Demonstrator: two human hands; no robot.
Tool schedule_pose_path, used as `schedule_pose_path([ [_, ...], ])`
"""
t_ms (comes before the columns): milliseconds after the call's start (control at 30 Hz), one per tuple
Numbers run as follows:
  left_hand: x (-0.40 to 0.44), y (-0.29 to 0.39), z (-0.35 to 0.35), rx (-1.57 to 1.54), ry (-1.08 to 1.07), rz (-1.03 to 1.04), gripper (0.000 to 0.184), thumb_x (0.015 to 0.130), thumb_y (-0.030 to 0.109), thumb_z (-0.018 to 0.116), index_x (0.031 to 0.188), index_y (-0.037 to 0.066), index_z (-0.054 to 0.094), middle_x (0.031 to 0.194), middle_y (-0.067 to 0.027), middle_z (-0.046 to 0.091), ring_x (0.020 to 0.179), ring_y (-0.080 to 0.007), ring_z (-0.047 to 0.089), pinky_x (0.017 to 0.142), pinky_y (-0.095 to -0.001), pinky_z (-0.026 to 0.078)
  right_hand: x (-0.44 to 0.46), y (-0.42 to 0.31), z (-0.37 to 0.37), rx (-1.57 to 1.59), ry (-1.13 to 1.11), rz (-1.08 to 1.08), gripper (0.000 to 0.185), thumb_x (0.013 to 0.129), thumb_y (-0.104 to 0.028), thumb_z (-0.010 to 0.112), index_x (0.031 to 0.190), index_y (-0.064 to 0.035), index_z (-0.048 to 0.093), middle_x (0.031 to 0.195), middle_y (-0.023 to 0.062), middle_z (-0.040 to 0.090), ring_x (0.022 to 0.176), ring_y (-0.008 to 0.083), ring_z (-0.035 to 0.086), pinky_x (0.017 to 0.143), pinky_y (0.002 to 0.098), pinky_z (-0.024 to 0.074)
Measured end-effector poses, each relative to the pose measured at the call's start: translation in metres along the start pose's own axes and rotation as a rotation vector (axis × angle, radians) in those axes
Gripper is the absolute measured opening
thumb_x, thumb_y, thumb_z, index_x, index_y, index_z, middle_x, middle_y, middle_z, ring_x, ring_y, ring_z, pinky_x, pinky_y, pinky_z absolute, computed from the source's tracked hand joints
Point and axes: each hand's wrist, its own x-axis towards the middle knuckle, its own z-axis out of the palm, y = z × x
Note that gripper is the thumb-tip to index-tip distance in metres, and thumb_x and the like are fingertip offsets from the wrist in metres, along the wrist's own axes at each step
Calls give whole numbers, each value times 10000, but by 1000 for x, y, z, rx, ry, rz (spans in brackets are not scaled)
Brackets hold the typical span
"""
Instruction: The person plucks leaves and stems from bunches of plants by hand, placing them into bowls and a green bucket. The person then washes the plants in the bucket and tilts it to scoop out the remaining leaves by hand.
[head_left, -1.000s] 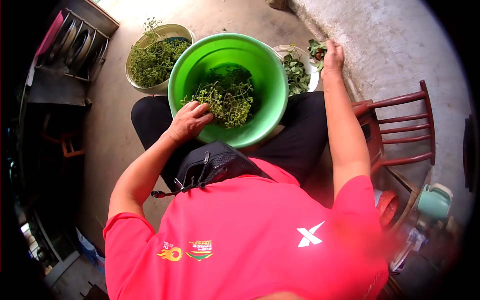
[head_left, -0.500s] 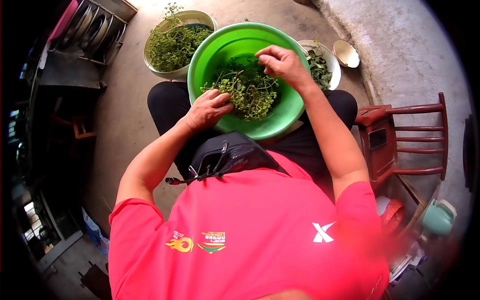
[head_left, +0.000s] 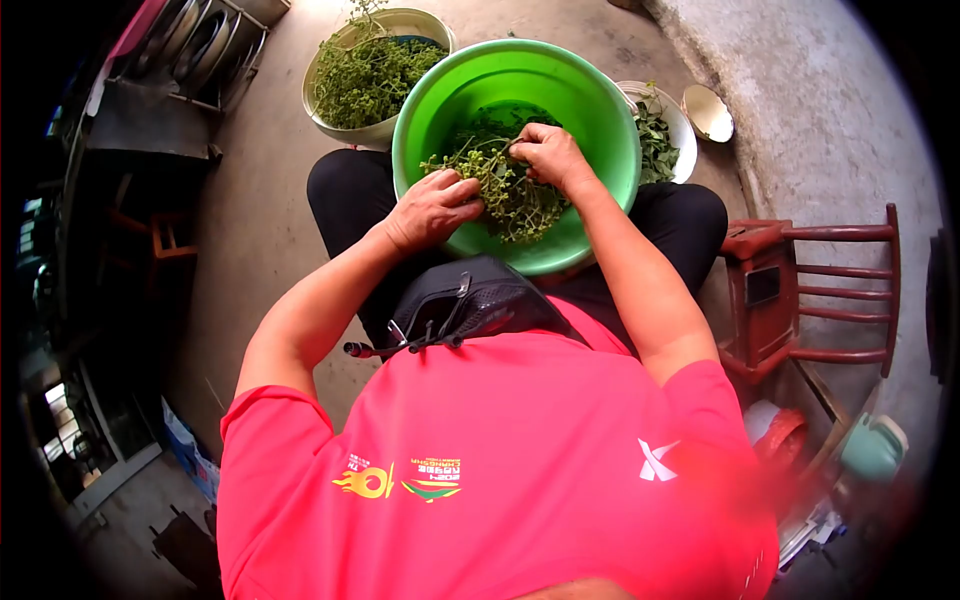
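A large green plastic basin [head_left: 610,130] rests between my knees. Over it I have a bunch of green stalks with small round berries [head_left: 520,205]. My left hand [head_left: 436,207], at the basin's near left rim, is closed on the stalks of this bunch. My right hand [head_left: 548,157] pinches at the upper part of the bunch, thumb and fingers together; what lies between the fingertips is mostly hidden. Darker green leafy bits [head_left: 500,122] lie deeper in the basin.
Beyond the basin at left, a pale bucket [head_left: 318,100] is heaped with berry sprigs [head_left: 375,75]. At right, a white bowl [head_left: 686,150] contains leaves [head_left: 655,150], beside a small cream bowl [head_left: 708,112]. A red-brown wooden chair [head_left: 760,290] stands on my right, near the wall.
My right hand has come down from above the basin onto the bunch, and its fingers now touch the stalks. My left hand keeps its hold. The whole view has shifted slightly.
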Motion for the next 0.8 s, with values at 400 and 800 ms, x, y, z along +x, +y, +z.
schedule_pose_path([
  [400, -2, -2, 1, -2, -40, 35, 229, 657, 111, 623, 885, 121, 605, 983, -48, 529, 784, -218, 525, 678, -338, 466, 8, -19, -23, 432, -144, 144, 215, 835, -97, 468, 984, -30, 608, 745, 26, 608, 551, 71, 520, 465, 208, 439],
  [800, -4, -2, 2, -20, -44, 57, 210, 665, 141, 608, 874, 120, 609, 998, -57, 531, 808, -231, 523, 695, -345, 467, 42, -23, 4, -421, -226, 111, 463, 706, -437, 692, 719, 25, 649, 727, 144, 645, 676, 240, 605, 698, 373, 476],
])
